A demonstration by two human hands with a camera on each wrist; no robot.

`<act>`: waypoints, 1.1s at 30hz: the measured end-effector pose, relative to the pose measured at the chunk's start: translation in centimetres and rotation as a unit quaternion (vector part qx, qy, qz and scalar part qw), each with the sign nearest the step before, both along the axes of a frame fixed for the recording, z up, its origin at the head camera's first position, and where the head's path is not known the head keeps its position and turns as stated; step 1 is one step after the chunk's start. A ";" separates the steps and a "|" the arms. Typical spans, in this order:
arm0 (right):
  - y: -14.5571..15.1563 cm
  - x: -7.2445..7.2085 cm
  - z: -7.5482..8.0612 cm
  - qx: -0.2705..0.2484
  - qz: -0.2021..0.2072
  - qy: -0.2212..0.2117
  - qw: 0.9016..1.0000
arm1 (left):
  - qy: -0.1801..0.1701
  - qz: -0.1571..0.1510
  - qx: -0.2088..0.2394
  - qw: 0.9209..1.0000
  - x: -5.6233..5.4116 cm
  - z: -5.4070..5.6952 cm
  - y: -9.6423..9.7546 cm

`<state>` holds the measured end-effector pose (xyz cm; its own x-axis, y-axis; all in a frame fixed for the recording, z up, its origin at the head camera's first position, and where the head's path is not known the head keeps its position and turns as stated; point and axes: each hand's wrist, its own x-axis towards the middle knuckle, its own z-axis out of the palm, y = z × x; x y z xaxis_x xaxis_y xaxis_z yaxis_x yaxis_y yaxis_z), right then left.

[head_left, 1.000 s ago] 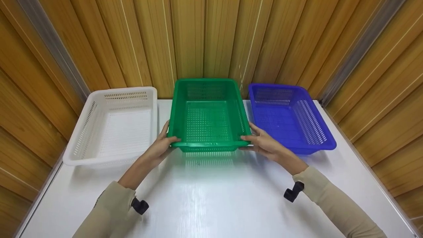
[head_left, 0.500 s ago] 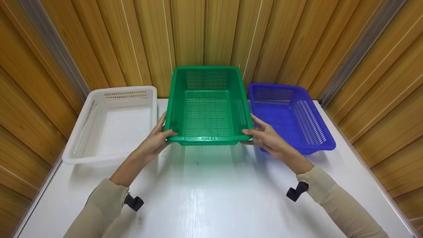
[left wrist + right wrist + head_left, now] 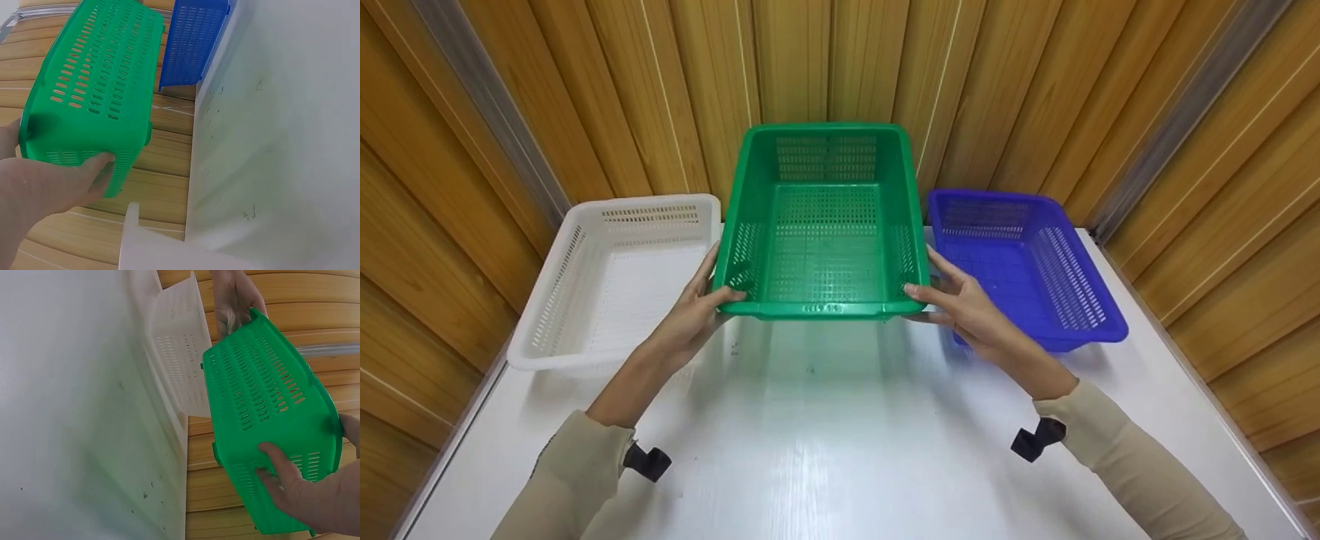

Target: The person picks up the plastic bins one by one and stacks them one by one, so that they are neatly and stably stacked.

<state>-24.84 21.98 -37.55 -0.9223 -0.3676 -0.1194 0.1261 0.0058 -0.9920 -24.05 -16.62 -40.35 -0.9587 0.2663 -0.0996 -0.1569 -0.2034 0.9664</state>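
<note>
A green slotted plastic basket (image 3: 825,240) is held up above the white table, its open top facing the head camera. My left hand (image 3: 690,315) grips its near left corner, thumb over the rim and fingers against the outside. At the near right corner my right hand (image 3: 971,311) grips it the same way. Both wrist views show the basket well clear of the tabletop, with fingers spread under its outer wall (image 3: 84,129). In the right wrist view the left hand (image 3: 236,298) shows at the far end of the basket (image 3: 253,388).
On the table (image 3: 840,450) a white slotted basket (image 3: 649,300) stands at the left and a blue one (image 3: 997,277) at the right. Brown wood-look panels (image 3: 825,60) rise behind and on both sides. Small dark specks mark the tabletop.
The green basket has risen off the table toward the head camera, looking larger and higher in view. Both hands have gone up with it, keeping their grip. The white and blue baskets stayed put.
</note>
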 end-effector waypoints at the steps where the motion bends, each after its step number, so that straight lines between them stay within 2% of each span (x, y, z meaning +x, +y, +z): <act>1: -0.1 0.0 0.1 -0.001 0.000 0.000 1.000 | 0.003 0.001 0.001 1.000 0.1 0.1 -0.2; 10: -2.0 0.0 0.7 -0.004 0.000 0.009 1.000 | 0.025 0.022 -0.019 0.999 0.8 0.8 -2.1; 18: -3.5 -0.3 0.7 -0.010 0.004 0.015 1.000 | 0.057 0.002 -0.039 0.998 1.5 1.0 -3.6; 22: -4.2 -0.3 0.5 -0.016 0.010 0.022 1.000 | 0.063 0.006 -0.039 0.997 2.0 1.3 -4.4; 33: -7.0 -0.3 0.0 -0.054 0.060 0.033 0.996 | 0.064 0.026 -0.044 0.997 3.3 1.6 -7.2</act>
<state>-25.15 14.98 -37.53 -0.8758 -0.4825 -0.0134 0.0651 -0.0904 -0.9938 -20.72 -23.82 -38.72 -0.9772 0.2122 0.0028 -0.0237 -0.1220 0.9922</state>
